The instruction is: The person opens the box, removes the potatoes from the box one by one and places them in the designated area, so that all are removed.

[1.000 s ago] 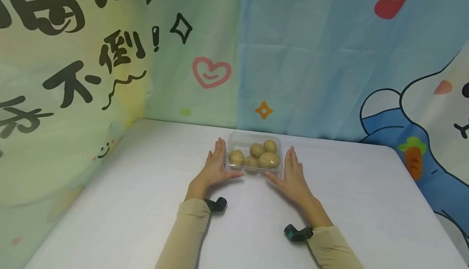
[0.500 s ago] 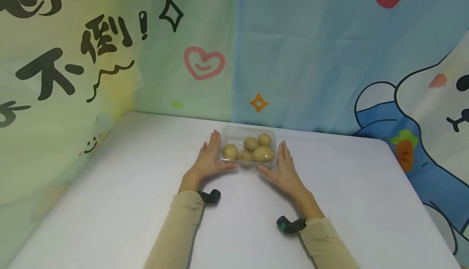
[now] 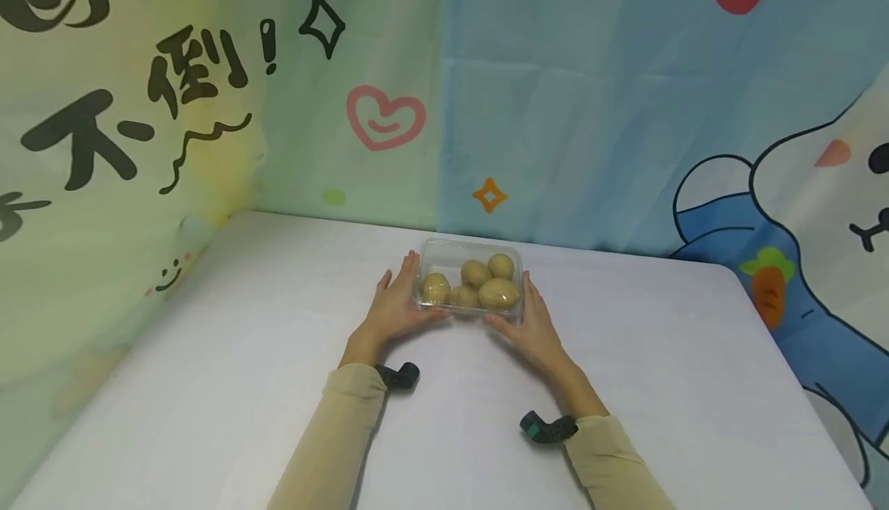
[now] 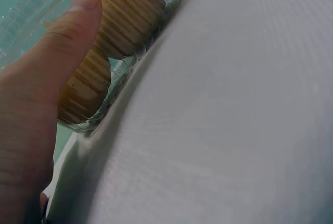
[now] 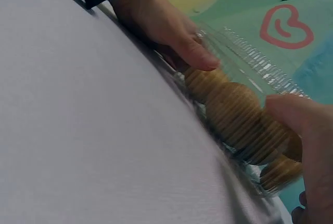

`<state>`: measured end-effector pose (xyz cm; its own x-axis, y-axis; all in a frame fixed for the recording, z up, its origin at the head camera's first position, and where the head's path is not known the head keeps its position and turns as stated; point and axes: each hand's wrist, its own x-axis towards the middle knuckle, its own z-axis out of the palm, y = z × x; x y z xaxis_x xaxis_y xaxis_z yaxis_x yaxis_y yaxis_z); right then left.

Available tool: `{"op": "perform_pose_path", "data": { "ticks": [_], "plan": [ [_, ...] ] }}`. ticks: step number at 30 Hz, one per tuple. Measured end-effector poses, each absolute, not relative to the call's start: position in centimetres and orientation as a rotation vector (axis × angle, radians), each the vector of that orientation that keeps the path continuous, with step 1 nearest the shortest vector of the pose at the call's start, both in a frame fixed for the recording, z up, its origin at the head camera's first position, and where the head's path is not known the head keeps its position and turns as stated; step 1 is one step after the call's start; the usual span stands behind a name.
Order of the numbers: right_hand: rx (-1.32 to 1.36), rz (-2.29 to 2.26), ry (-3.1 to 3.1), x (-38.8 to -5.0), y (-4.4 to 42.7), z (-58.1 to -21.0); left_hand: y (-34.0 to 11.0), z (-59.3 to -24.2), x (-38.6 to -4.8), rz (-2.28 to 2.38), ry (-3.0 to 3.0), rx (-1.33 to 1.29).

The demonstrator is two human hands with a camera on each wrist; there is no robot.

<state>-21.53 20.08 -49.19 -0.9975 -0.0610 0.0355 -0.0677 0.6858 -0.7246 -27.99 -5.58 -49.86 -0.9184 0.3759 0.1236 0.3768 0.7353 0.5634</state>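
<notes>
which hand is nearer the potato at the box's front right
The right hand, at the right end of the box, beside that potato; the left hand is at the opposite end.

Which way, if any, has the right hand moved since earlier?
Yes: right hand shifted left, toward the container, against the orange star in head view.

The clear rectangular plastic box (image 3: 439, 255) is thin and glossy, its walls moulded in fine ribs that catch highlights. Inside it, the yellow-brown rounded potatoes (image 3: 475, 273) have fairly smooth skins, dulled or glinting through the plastic. Beneath the box, the white table covering (image 3: 451, 417) looks smooth and matt. Behind the box, the green-and-blue printed cloth backdrop (image 3: 556, 124) shows soft creases. In front of it, the beige sleeves (image 3: 329, 440) are matt cloth.
</notes>
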Motion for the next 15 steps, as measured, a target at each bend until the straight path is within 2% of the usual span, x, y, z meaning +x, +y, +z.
{"op": "perform_pose_path", "data": {
  "ticks": [9, 15],
  "plan": [
    [0.198, 1.217, -2.754, -21.61, 20.23, -49.58, -5.36, -49.84, -28.21, -0.89, -2.93, -0.635],
    [0.166, 1.192, -2.784, -21.39, 19.9, -49.83, -5.72, -50.02, -28.01, -0.895, -2.928, -0.633]
  ]
}}
